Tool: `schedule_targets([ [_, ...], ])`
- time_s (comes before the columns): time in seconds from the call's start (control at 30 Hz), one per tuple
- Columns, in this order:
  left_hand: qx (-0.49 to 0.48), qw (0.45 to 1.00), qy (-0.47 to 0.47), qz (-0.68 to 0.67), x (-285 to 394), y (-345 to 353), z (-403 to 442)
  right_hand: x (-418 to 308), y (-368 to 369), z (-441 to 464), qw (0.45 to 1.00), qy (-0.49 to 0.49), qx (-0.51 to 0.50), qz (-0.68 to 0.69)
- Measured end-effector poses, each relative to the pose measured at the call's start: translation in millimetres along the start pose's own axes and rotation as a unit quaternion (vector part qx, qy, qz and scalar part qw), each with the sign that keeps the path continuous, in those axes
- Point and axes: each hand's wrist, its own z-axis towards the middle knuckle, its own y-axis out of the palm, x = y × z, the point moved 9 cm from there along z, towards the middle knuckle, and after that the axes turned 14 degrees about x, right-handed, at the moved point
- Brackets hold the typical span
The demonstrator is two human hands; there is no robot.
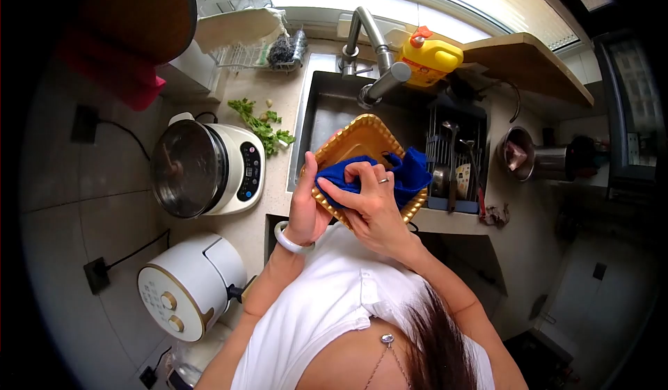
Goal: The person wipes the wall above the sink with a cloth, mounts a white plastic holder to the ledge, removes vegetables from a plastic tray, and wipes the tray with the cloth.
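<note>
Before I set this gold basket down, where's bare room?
A small counter patch is bare between the electric pot and the sink, nearer you than the greens. The sink's left part looks bare, though the gold basket hides some. It's crowded at the right, where utensils lie in the rack, and behind by the yellow jug.

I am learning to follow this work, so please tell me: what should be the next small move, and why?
Probably the right hand should slide the blue cloth toward the far inside of the golden tray: the left hand holds the tray's side, the cloth is under the right fingers, and the far inside lies uncovered.
</note>
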Motion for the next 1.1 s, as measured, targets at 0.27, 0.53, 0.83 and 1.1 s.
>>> schedule_targets([
  [0.27, 0.002, 1.000, 0.024, -0.010, 6.1, 6.4, -8.6, 2.3, -13.3, -2.3, 0.990, -0.006, 0.024, -0.139],
  [0.53, -0.011, 0.996, 0.077, 0.040, 2.1, 17.2, -8.9, 9.3, 5.6, -5.8, 0.995, 0.096, 0.000, 0.035],
  [0.83, -0.049, 0.997, 0.066, 0.012, 4.0, 18.4, -3.9, 37.9, 15.6, -3.1, 0.847, 0.310, -0.037, 0.430],
  [1.1, -0.067, 0.995, 0.070, -0.022, 9.8, 28.6, -7.0, 2.8, -13.6, 5.2, 0.993, 0.048, 0.110, -0.010],
])
